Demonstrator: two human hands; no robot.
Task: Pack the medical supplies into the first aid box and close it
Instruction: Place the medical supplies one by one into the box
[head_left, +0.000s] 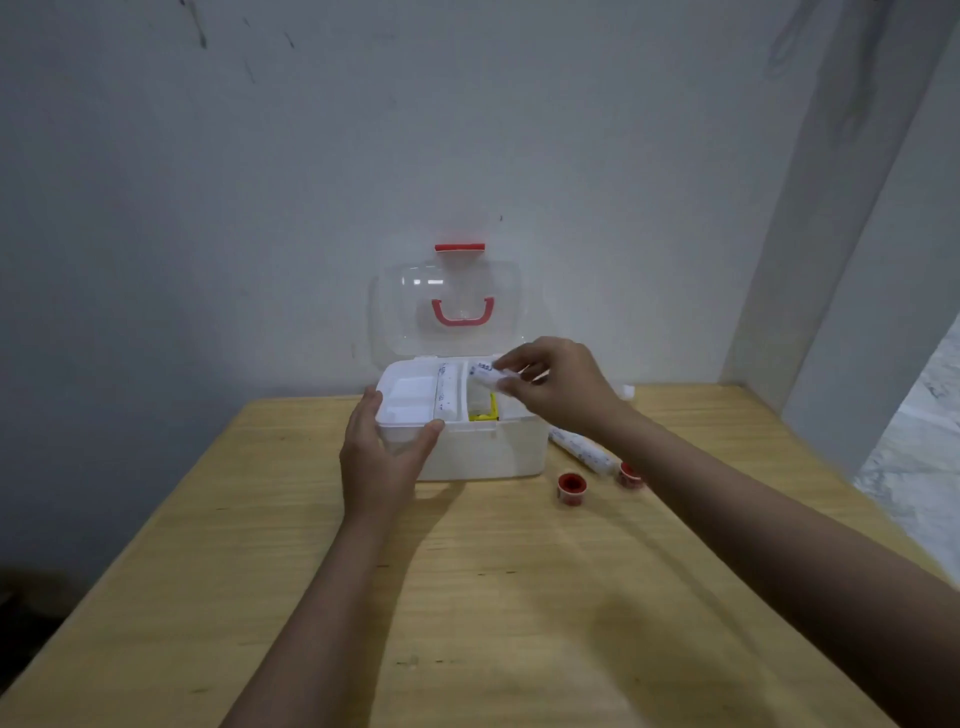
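A white first aid box (488, 452) stands open at the far middle of the wooden table, its clear lid (447, 306) with a red handle tilted up against the wall. My left hand (382, 452) grips the box's front left corner. My right hand (558, 387) hovers over the box's right side, holding a white wrapped bandage roll (485, 375). Inside lie another white roll (445, 392) and a yellow item (485, 410). On the table right of the box lie a long wrapped roll (579, 451) and two red tape spools (571, 487) (629, 474).
The wooden table (493, 597) stands against a pale wall, with a wall corner close on the right. A small white object (627, 392) lies behind my right wrist. A pale floor shows beyond the table's right edge.
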